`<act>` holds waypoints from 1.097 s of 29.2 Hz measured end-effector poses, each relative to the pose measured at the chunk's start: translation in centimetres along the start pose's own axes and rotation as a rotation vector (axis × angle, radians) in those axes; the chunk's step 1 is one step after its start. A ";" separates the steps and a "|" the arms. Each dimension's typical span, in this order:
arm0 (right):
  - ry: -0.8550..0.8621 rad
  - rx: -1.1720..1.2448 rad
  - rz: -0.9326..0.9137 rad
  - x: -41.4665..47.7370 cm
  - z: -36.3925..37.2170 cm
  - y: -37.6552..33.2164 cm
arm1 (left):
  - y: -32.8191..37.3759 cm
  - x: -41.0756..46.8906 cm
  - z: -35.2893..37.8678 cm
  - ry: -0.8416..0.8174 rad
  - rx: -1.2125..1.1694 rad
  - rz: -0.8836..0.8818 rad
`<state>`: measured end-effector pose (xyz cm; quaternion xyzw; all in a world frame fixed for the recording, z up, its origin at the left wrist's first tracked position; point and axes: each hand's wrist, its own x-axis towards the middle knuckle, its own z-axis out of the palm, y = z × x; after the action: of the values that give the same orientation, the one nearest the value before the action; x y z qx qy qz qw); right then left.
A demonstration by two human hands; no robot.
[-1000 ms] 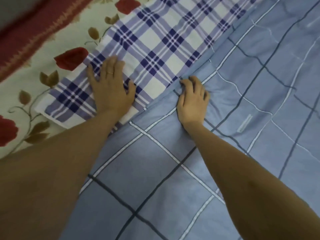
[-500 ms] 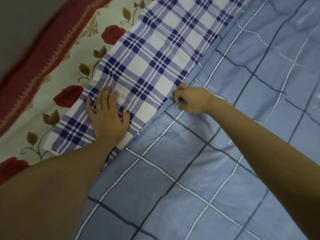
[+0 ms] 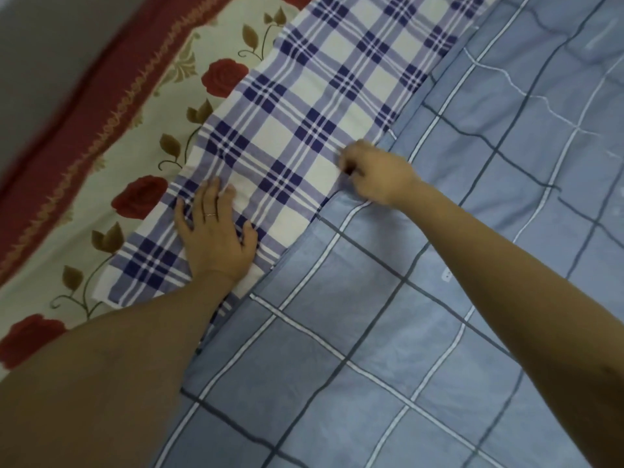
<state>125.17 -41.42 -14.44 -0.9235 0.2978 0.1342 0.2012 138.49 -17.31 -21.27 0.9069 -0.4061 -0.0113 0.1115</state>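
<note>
A purple-and-white plaid cloth (image 3: pixel 314 106) lies in a long strip across the bed. My left hand (image 3: pixel 212 234) rests flat on its near end, fingers spread, a ring on one finger. A light blue checked cover (image 3: pixel 439 298) overlaps the plaid cloth along its right side. My right hand (image 3: pixel 374 173) sits at that seam with fingers curled, pinching the edge of the blue cover where it meets the plaid.
Under both cloths lies a cream bedsheet (image 3: pixel 145 143) printed with red roses and a red border band (image 3: pixel 84 123). A grey wall or floor (image 3: pixel 50 45) shows at the upper left, beyond the bed's edge.
My right hand has moved up along the seam, from lying on the blue cover to pinching its edge. My left hand stays pressed on the plaid cloth.
</note>
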 end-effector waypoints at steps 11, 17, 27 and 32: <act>0.049 0.352 0.805 3.3 -2.3 4.8 | 0.0 0.1 -0.1 -0.041 0.000 -0.005; -0.013 0.253 0.850 3.9 -2.9 4.1 | 0.0 0.3 -0.1 -0.039 -0.005 0.001; 0.165 0.465 0.838 4.5 -3.2 4.9 | 0.3 0.3 -0.4 -0.053 -0.027 -0.015; 0.325 0.581 0.727 5.9 -4.2 4.6 | 0.2 0.3 -0.4 -0.067 -0.022 -0.015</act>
<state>127.58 -49.71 -14.23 -0.6746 0.6532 -0.0388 0.3416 138.64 -17.60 -20.83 0.9078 -0.4026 -0.0470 0.1075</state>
